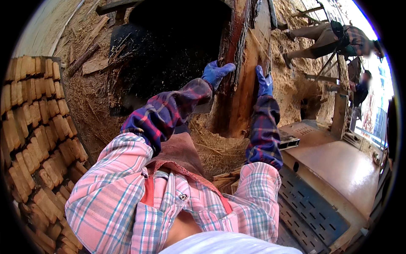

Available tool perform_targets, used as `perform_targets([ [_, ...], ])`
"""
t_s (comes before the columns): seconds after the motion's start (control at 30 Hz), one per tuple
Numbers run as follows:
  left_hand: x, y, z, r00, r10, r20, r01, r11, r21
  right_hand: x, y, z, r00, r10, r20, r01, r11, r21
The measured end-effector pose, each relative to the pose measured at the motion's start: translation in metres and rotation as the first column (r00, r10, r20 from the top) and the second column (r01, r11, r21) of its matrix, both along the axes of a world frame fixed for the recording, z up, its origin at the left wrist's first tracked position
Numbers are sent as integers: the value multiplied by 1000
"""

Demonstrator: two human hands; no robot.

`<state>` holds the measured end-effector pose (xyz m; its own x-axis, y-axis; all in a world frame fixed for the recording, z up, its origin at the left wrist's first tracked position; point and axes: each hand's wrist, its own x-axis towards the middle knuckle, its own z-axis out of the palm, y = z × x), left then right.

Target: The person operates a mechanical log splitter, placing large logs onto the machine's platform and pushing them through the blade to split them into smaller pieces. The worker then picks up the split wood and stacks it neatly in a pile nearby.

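Note:
A long, rough wooden slab with dark, flaking bark along it stretches away from me in the middle of the head view. My left hand, in a blue glove, is closed at its left side, the thumb reaching over toward the bark; the other fingers are mostly hidden. On the opposite side, my right hand, also blue-gloved, grips the right edge with its fingers pointing away from me. Dark plaid sleeve covers reach over both forearms. The near end of the slab lies just beyond my brown apron.
Stacked cut wood blocks fill the left side. A black, dusty machine surface stands left of the slab. To the right are a slotted metal plate and a smooth metal table. Sawdust covers the ground; two people are at far right.

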<state>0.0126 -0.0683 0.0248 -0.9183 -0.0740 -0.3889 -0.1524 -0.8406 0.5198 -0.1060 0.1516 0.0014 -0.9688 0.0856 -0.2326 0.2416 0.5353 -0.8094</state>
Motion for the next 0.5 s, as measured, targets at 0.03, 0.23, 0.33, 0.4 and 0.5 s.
perform_targets([
  [0.03, -5, 1, -6, 999, 26, -26, -26, 1000, -6, -4, -9, 8, 999, 33, -5, -34, 994, -107],
  [0.23, -56, 80, 0, 998, 57, -20, -58, 993, -101, -58, 55, 40, 987, 155, -31, -144, 965, 219],
  [0.33, -63, 114, 6, 993, 75, -93, -76, 997, -5, -72, 84, 62, 972, 109, 209, -156, 962, 226],
  [0.4, -65, 131, 17, 994, 28, -109, -16, 994, 111, -74, 128, 45, 985, 45, 164, -104, 925, 367],
  [0.5, -58, 121, 18, 999, -47, -11, 48, 993, 111, -53, 101, 57, 968, 27, 248, -73, 981, 181],
])
